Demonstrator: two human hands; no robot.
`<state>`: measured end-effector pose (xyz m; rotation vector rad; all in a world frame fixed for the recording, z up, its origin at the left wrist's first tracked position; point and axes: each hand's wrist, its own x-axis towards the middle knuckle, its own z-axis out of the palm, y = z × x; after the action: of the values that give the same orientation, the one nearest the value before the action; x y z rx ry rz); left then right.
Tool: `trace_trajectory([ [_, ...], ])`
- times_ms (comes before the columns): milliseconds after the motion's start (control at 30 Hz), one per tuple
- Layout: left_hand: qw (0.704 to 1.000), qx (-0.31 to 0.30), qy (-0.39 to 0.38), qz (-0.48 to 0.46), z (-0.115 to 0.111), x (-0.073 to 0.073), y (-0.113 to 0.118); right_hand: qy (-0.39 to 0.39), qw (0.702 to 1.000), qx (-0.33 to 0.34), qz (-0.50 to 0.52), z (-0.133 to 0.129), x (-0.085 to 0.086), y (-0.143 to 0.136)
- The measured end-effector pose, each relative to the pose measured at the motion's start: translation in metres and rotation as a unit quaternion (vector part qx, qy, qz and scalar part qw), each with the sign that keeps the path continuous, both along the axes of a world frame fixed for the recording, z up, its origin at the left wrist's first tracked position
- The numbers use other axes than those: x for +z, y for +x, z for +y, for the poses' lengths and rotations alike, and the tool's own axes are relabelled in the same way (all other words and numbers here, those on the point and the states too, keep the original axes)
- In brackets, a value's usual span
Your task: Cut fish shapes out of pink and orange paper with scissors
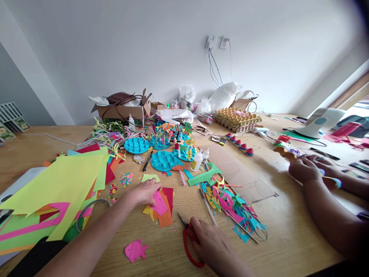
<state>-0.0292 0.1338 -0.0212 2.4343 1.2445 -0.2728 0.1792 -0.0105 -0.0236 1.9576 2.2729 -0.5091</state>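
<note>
My left hand (147, 191) reaches over a small pile of coloured paper pieces, its fingers closed on the edge of a pink paper piece (160, 204). Orange paper (165, 218) and red paper (168, 194) lie beneath and beside it. In my right hand (209, 240) is a pair of red-handled scissors (185, 239), the dark blades pointing away to the upper left over the table. A pink paper fish (135, 251) lies flat near the front edge, between my forearms.
Large coloured sheets (72, 181) are stacked at left. Blue round bases (164, 161) with paper fish, glue bottles (196, 161) and a black marker (148, 161) stand beyond. Paper scraps (230, 204) and cardboard (242, 179) lie right. Another person's hands (305, 169) handle an egg-carton strip.
</note>
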Motion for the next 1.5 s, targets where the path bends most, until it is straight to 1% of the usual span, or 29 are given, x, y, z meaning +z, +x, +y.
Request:
trace_trajectory([
  [133, 1.000, -0.008, -0.007, 0.011, 0.001, 0.006, 0.003, 0.007, 1.000, 0.003, 0.011, 0.000, -0.004, 0.003],
  [233, 1.000, -0.010, -0.008, 0.011, 0.001, 0.007, 0.004, -0.001, 1.000, 0.001, 0.024, 0.002, -0.002, 0.004],
  [433, 1.000, -0.014, 0.003, 0.008, 0.001, 0.006, 0.002, -0.024, 0.999, 0.007, 0.036, 0.004, 0.006, 0.004],
  [633, 1.000, -0.022, 0.011, 0.002, 0.001, 0.006, 0.000, -0.041, 0.998, 0.010, 0.041, 0.006, 0.006, 0.006],
  [900, 0.999, -0.013, 0.023, -0.029, -0.004, -0.001, -0.006, -0.036, 0.999, 0.013, 0.023, 0.004, 0.007, 0.004],
  [967, 0.999, -0.008, 0.022, -0.044, -0.008, 0.000, -0.007, -0.018, 0.999, 0.016, 0.022, 0.002, 0.002, 0.005],
  [1033, 0.998, 0.001, 0.020, -0.064, -0.010, 0.002, -0.009, 0.008, 0.999, 0.028, 0.023, -0.001, -0.007, 0.007],
  [1133, 0.994, 0.020, 0.015, -0.102, -0.014, 0.007, -0.010, 0.044, 0.998, 0.036, 0.024, -0.004, -0.029, 0.009],
  [1233, 0.988, 0.046, 0.002, -0.149, -0.018, 0.014, -0.013, 0.105, 0.994, 0.005, 0.020, -0.007, -0.049, 0.012],
  [1300, 0.980, 0.069, -0.012, -0.185, -0.021, 0.019, -0.015, 0.116, 0.991, -0.010, 0.058, -0.008, -0.055, 0.017],
  [1367, 0.970, 0.094, -0.027, -0.224, -0.026, 0.024, -0.018, 0.108, 0.984, -0.032, 0.141, -0.007, -0.053, 0.023],
  [1400, 0.963, 0.108, -0.035, -0.244, -0.028, 0.026, -0.019, 0.096, 0.975, -0.044, 0.198, -0.006, -0.050, 0.027],
  [1433, 0.956, 0.121, -0.044, -0.264, -0.031, 0.028, -0.019, 0.077, 0.960, -0.058, 0.262, -0.004, -0.045, 0.030],
  [1467, 0.948, 0.133, -0.053, -0.285, -0.034, 0.029, -0.019, 0.053, 0.938, -0.078, 0.333, -0.002, -0.040, 0.033],
  [1500, 0.939, 0.144, -0.063, -0.305, -0.036, 0.031, -0.019, 0.021, 0.905, -0.106, 0.413, 0.000, -0.035, 0.035],
])
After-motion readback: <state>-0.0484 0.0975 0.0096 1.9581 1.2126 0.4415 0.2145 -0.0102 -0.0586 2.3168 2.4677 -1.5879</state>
